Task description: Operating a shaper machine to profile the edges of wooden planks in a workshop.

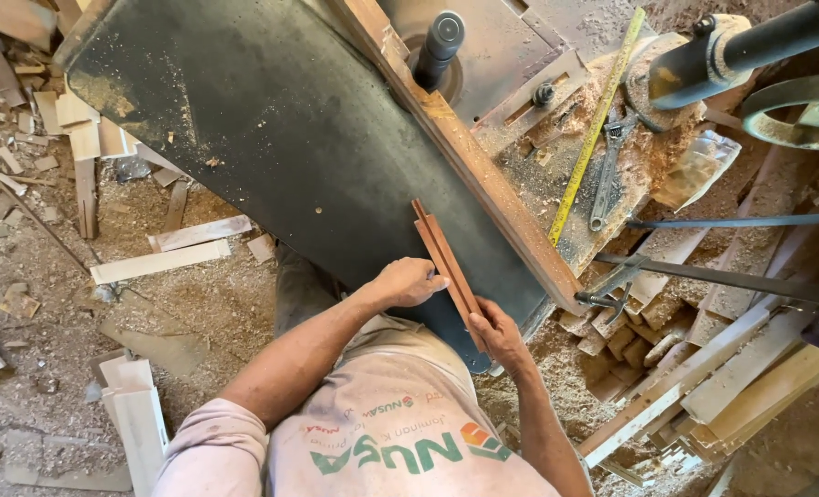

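Thin reddish wooden strips (444,253) lie together on the dark metal machine table (271,129), running away from me. My left hand (411,281) rests on their left side, fingers pressed against the strips. My right hand (497,333) grips their near end from the right. A wooden fence (483,175) runs along the table's right edge, just right of the strips.
A yellow tape measure (595,129) and a wrench (607,175) lie in sawdust beyond the fence. A black cylindrical spindle (439,41) stands at the top. Offcuts (161,260) litter the sawdust floor on the left; stacked boards (704,368) sit on the right.
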